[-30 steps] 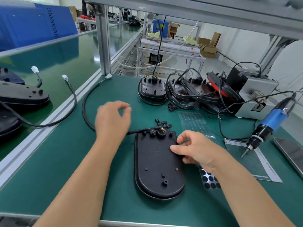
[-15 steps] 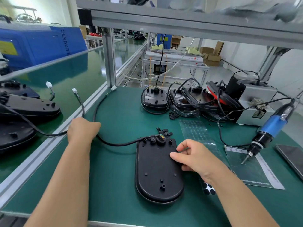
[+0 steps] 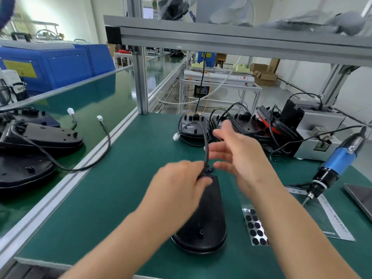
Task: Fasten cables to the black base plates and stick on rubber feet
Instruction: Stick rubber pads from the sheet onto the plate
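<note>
A black oval base plate (image 3: 207, 216) lies on the green mat in front of me. Its black cable (image 3: 205, 147) rises from the plate's far end in an arch and ends in a white connector (image 3: 176, 136). My left hand (image 3: 179, 185) grips the cable right at the plate's far end. My right hand (image 3: 235, 152) hovers just right of the cable with fingers spread, touching nothing that I can see. A clear sheet of black rubber feet (image 3: 255, 228) lies right of the plate.
Several wired base plates (image 3: 241, 125) are stacked at the back of the mat. A blue electric screwdriver (image 3: 338, 162) hangs at the right, beside a grey box (image 3: 322, 135). More plates (image 3: 40, 137) lie on the left conveyor beyond an aluminium rail (image 3: 70, 182).
My left hand came back from the left rail to the plate's far end, and the cable is now lifted into an arch. My right hand left the plate and rose with fingers spread.
</note>
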### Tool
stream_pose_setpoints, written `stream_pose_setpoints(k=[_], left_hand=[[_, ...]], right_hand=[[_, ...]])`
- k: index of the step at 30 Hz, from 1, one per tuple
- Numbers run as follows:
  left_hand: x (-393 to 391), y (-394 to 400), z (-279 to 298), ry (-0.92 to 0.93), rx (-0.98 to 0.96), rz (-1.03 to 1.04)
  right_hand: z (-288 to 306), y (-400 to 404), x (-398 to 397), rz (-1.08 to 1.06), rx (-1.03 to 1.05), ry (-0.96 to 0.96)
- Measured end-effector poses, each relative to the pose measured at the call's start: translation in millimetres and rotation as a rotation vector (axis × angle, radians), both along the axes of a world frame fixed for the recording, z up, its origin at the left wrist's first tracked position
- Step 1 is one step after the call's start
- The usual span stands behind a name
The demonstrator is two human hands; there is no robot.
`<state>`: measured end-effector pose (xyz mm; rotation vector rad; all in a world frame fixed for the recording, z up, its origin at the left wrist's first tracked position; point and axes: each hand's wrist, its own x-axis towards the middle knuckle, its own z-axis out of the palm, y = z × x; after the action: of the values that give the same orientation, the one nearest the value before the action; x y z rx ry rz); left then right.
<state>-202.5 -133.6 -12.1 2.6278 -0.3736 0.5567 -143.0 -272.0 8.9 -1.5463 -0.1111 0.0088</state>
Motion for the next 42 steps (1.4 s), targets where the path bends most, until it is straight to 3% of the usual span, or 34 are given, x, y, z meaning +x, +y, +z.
stream_pose_setpoints(k=[5,8,10,14,18,20,24,26,28,31,34,37,42], left_hand=[[-17.5,-5.2,-8.9,0.128,0.014,-0.187],[-4.9,12.7,-3.9,-0.225,-0.155,-0.047],[23.8,30.3,-3.5,-0.307,-0.031,0.031],[93.4,43.8,-24.1,0.150,0.340,-0.061],[122.9,46.7,-42.2,0.329,0.404,-0.109],[121.4,51.8,-47.1,0.362,0.323,-0.037],[89.6,65.3,-48.6,0.228,0.182,0.330],[68.3,69.9,-50.2,0.282,0.062,0.377],[49.1,70.0,-52.3,0.406,-0.115,0.326],[22.0,53.1,-56.7,0.629,-0.565,0.210],[2.4,36.6,-57.9,0.618,-0.831,0.173],[-9.6,22.2,-54.0,0.640,-1.162,-0.016],[-16.6,10.7,-58.8,0.626,-1.373,-0.106]], right_hand=[[-8.3,-5.1,-9.1,0.013,-0.222,-0.175],[-28.6,-19.5,-17.4,0.009,-0.448,-0.276],[-44.5,-28.6,-21.3,-0.030,-0.593,-0.269],[-73.6,-39.2,-26.3,-0.044,-0.772,-0.236],[-87.1,-40.6,-29.2,-0.089,-0.840,-0.243],[-90.8,-40.2,-31.4,-0.113,-0.881,-0.239],[-94.6,-38.7,-36.1,-0.105,-0.803,-0.210],[-95.2,-38.2,-36.6,-0.105,-0.784,-0.210],[-95.0,-37.8,-35.8,-0.114,-0.783,-0.200],[-95.2,-35.7,-36.1,-0.121,-0.806,-0.178],[-97.9,-31.2,-36.4,-0.154,-0.812,-0.177],[-99.4,-25.5,-37.3,-0.175,-0.795,-0.180],[-98.8,-19.5,-35.3,-0.151,-0.800,-0.197]])
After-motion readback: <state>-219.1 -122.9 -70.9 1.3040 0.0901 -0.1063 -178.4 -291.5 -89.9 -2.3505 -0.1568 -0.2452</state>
